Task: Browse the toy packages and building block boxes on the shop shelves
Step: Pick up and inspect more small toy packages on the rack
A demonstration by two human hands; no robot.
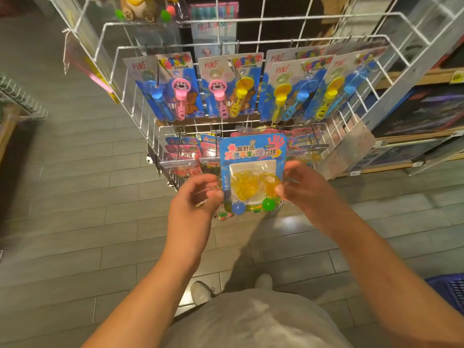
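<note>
A blue blister card [252, 156] with a yellow sticky hand and a blue and a green ball sits upright in front of the lowest row of a white wire rack [140, 96]. My right hand [303, 187] pinches its right edge between thumb and fingers. My left hand [198, 194] is at its left edge with fingers curled, thumb by the card; whether it grips the card is unclear. Bubble-wand cards [173, 89] in blue, pink and yellow hang in the row above. More red and blue packages [183, 151] hang behind the held card.
Wooden shelves with dark boxes [426, 111] stand at the right. A blue basket [452, 292] sits at the lower right. Another wire rack [20, 99] juts in at the left. Grey plank floor [75, 197] lies below, with my shoes [200, 292] near the rack's foot.
</note>
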